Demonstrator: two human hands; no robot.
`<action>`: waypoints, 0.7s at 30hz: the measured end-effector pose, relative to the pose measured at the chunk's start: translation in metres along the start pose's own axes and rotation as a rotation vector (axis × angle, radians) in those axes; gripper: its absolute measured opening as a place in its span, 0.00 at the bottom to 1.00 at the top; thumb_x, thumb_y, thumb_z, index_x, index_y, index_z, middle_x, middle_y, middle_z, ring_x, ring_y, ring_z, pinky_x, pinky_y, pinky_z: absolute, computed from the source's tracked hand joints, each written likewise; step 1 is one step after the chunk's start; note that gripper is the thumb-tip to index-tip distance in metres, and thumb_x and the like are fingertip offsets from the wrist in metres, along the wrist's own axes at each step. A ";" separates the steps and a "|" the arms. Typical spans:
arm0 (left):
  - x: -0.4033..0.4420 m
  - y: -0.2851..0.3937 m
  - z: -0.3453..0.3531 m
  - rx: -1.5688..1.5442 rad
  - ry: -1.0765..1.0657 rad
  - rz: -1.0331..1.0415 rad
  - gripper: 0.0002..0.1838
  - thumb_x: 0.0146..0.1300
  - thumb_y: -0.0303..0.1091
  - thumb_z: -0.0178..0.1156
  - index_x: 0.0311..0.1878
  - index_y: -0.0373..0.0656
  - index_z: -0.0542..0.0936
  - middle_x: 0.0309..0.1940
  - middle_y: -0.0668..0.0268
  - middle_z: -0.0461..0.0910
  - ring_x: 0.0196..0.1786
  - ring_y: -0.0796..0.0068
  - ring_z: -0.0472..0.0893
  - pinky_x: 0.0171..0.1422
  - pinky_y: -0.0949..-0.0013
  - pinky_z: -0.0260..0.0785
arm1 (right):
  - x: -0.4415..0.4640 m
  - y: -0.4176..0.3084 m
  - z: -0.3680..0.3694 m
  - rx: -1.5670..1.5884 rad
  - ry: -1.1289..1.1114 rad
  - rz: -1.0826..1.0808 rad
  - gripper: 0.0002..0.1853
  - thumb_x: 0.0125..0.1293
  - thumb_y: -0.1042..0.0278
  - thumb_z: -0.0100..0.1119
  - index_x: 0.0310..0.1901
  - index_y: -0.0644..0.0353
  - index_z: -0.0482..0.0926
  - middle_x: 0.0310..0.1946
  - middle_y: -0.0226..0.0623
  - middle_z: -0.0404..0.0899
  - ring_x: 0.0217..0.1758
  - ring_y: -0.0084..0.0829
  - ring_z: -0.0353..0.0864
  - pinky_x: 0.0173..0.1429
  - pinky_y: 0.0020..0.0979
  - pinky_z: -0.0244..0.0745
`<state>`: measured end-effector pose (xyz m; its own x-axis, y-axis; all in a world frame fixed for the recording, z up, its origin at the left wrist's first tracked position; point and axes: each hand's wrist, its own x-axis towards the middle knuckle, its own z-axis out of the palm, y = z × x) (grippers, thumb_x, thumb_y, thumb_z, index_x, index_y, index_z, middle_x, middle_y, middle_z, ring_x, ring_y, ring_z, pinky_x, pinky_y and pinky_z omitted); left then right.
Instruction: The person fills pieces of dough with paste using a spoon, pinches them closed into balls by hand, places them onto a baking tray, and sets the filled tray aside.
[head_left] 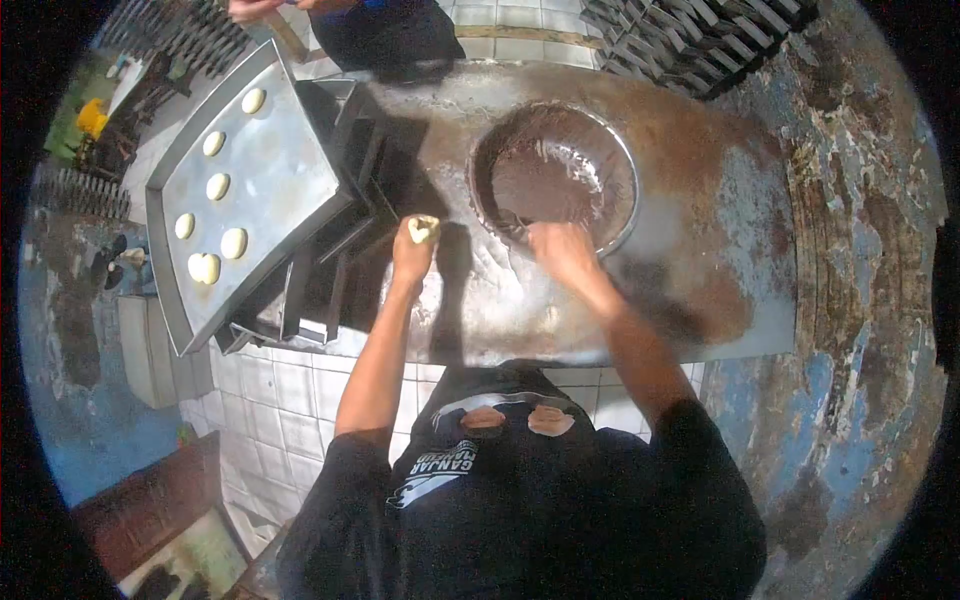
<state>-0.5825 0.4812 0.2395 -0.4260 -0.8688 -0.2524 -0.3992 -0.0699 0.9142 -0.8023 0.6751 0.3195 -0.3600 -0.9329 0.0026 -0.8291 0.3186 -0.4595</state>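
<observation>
Dough (424, 230) opens upward in left hand (411, 250), long axis unclear.

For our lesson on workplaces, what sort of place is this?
Probably a small bakery kitchen: pale dough pieces sit on a metal tray, the left hand holds another, and a large bowl of brown filling stands on the worktable.

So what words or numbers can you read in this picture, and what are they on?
"GANJAR": on the front of the black shirt, in white letters.
"MA...": on the shirt too, next to "GANJAR"; the rest is too blurred to read for sure.
I can't make out any words or numbers on the metal tray or the big bowl.
</observation>
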 end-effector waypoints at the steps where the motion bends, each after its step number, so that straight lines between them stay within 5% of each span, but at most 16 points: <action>1: -0.011 0.008 -0.004 0.010 -0.003 -0.001 0.19 0.62 0.22 0.65 0.57 0.46 0.78 0.36 0.71 0.82 0.35 0.81 0.77 0.38 0.73 0.71 | 0.015 0.015 0.015 -0.073 -0.095 0.063 0.11 0.65 0.68 0.58 0.40 0.63 0.87 0.32 0.56 0.86 0.37 0.51 0.89 0.42 0.51 0.83; 5: -0.035 0.018 -0.012 -0.135 -0.174 -0.072 0.26 0.58 0.16 0.64 0.60 0.45 0.75 0.48 0.69 0.81 0.51 0.76 0.79 0.57 0.70 0.72 | 0.056 0.035 0.062 -0.079 -0.168 0.157 0.11 0.62 0.67 0.60 0.38 0.65 0.87 0.36 0.57 0.86 0.43 0.54 0.89 0.48 0.54 0.82; 8: -0.037 0.022 -0.011 -0.130 -0.163 -0.067 0.26 0.59 0.17 0.65 0.61 0.45 0.75 0.48 0.68 0.81 0.52 0.76 0.79 0.60 0.70 0.71 | 0.067 0.047 0.079 -0.089 -0.220 0.190 0.12 0.62 0.66 0.61 0.39 0.65 0.88 0.36 0.56 0.86 0.39 0.55 0.88 0.44 0.51 0.82; 10: -0.035 0.027 -0.011 -0.064 -0.143 0.003 0.25 0.60 0.19 0.67 0.60 0.44 0.75 0.49 0.67 0.82 0.53 0.75 0.80 0.61 0.70 0.72 | 0.067 0.060 0.060 0.471 -0.351 -0.013 0.13 0.64 0.67 0.61 0.46 0.64 0.87 0.37 0.53 0.87 0.35 0.55 0.86 0.43 0.48 0.82; 11: -0.033 0.027 -0.009 -0.078 -0.141 0.002 0.25 0.60 0.19 0.67 0.60 0.44 0.75 0.49 0.67 0.82 0.53 0.75 0.80 0.61 0.70 0.72 | 0.062 0.061 0.047 0.458 -0.358 -0.013 0.13 0.64 0.67 0.61 0.46 0.64 0.87 0.37 0.53 0.87 0.35 0.55 0.86 0.43 0.48 0.82; 14: -0.018 0.028 0.004 -0.088 -0.147 0.170 0.23 0.62 0.23 0.70 0.59 0.41 0.75 0.49 0.66 0.84 0.52 0.75 0.82 0.59 0.70 0.74 | 0.040 0.019 -0.022 1.067 -0.519 0.393 0.16 0.67 0.68 0.60 0.53 0.65 0.84 0.32 0.49 0.86 0.30 0.50 0.84 0.36 0.41 0.81; 16: -0.015 0.043 0.018 -0.084 -0.123 0.204 0.23 0.61 0.23 0.70 0.59 0.41 0.75 0.48 0.65 0.84 0.51 0.75 0.83 0.59 0.69 0.75 | 0.030 -0.020 -0.041 0.954 -0.431 0.419 0.14 0.75 0.66 0.57 0.55 0.65 0.82 0.27 0.31 0.81 0.26 0.23 0.79 0.27 0.27 0.72; 17: -0.016 0.051 0.026 -0.055 -0.116 0.229 0.24 0.61 0.23 0.70 0.59 0.41 0.75 0.47 0.63 0.85 0.50 0.74 0.83 0.58 0.68 0.75 | 0.022 -0.026 -0.024 0.935 -0.440 0.410 0.14 0.75 0.66 0.57 0.55 0.65 0.82 0.27 0.31 0.81 0.26 0.23 0.79 0.27 0.27 0.72; 19: -0.021 0.061 0.045 -0.084 -0.059 0.312 0.23 0.62 0.26 0.71 0.58 0.39 0.75 0.45 0.55 0.86 0.48 0.64 0.86 0.54 0.63 0.77 | 0.004 -0.035 0.026 0.417 0.144 -0.021 0.14 0.76 0.68 0.54 0.56 0.65 0.81 0.28 0.37 0.80 0.27 0.33 0.84 0.29 0.35 0.77; 21: -0.026 0.073 0.056 0.120 -0.059 0.287 0.22 0.63 0.28 0.68 0.58 0.40 0.73 0.47 0.46 0.84 0.49 0.45 0.86 0.52 0.54 0.77 | -0.023 -0.072 0.038 0.179 0.175 -0.063 0.14 0.76 0.69 0.53 0.56 0.65 0.80 0.30 0.41 0.81 0.29 0.39 0.85 0.32 0.40 0.79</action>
<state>-0.6462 0.5261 0.2954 -0.5801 -0.8145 -0.0110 -0.3473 0.2352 0.9078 -0.7176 0.6676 0.3186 -0.3913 -0.9020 0.1827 -0.7687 0.2112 -0.6037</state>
